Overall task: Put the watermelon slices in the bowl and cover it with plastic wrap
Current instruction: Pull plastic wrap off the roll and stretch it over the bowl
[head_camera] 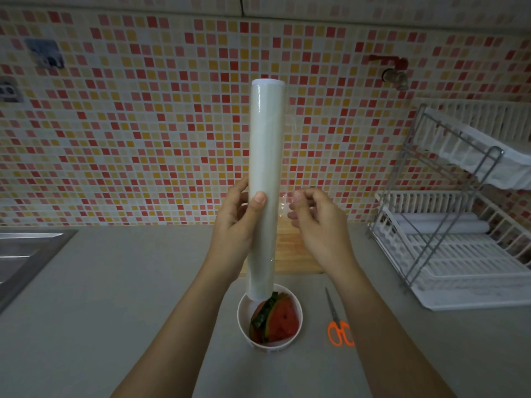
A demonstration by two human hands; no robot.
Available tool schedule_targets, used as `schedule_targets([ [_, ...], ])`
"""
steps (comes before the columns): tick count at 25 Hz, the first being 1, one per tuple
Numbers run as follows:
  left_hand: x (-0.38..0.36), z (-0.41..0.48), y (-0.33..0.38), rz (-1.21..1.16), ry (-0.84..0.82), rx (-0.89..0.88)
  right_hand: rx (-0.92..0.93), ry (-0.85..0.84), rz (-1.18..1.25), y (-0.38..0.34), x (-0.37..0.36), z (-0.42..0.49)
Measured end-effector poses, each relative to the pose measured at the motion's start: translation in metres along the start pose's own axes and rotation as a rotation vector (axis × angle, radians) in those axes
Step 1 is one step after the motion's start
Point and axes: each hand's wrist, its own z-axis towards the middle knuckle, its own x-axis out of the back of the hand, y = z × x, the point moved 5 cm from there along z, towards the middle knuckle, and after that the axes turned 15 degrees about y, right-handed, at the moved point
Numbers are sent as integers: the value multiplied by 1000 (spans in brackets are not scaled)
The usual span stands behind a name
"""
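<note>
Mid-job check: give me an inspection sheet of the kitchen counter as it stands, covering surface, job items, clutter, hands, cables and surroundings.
Surface: grey counter, with a wooden board at the back.
Job's things: white bowl holds the watermelon slices, uncovered; plastic wrap roll held upright above it.
Clutter: orange scissors right of the bowl.
Grippers: left hand grips the roll; right hand pinches the loose film edge.
Cables: nothing seen.
Surroundings: sink at left, dish rack at right, wall tap, mosaic tile wall.
</note>
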Motion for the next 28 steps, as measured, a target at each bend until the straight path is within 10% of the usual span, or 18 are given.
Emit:
schedule_targets([
  [14, 3, 12, 6, 47, 26, -9, -146, -251, 126, 32, -18, -38],
  [28, 2, 17, 9, 50, 31, -53, -167, -54, 177, 28, -15, -29],
])
